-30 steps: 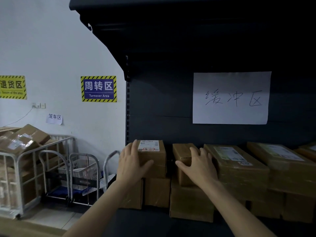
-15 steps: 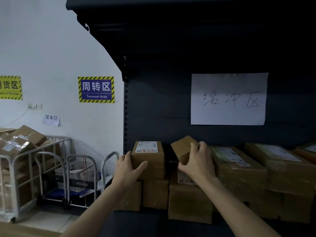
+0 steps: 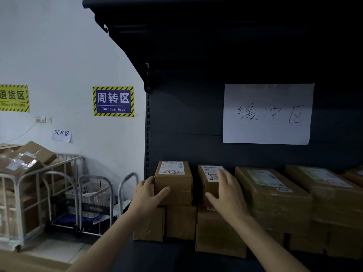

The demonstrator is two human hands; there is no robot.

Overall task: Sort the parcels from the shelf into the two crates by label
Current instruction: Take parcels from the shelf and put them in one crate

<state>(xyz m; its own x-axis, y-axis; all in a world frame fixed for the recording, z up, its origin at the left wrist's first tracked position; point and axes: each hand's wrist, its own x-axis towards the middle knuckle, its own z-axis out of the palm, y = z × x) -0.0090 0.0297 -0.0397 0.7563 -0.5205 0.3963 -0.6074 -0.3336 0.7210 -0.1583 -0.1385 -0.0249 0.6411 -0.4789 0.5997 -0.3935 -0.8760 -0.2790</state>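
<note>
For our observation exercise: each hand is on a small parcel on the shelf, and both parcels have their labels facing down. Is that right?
No. In the head view both labels face up: left hand on left parcel, right hand on right parcel.

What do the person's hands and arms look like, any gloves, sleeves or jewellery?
The left hand and the right hand wear no gloves, and no ring shows on the fingers in view. The left forearm and the right forearm run uncovered to the bottom edge of the frame: no sleeve, watch or wristband shows. The light is dim, so small marks could be missed.
</note>
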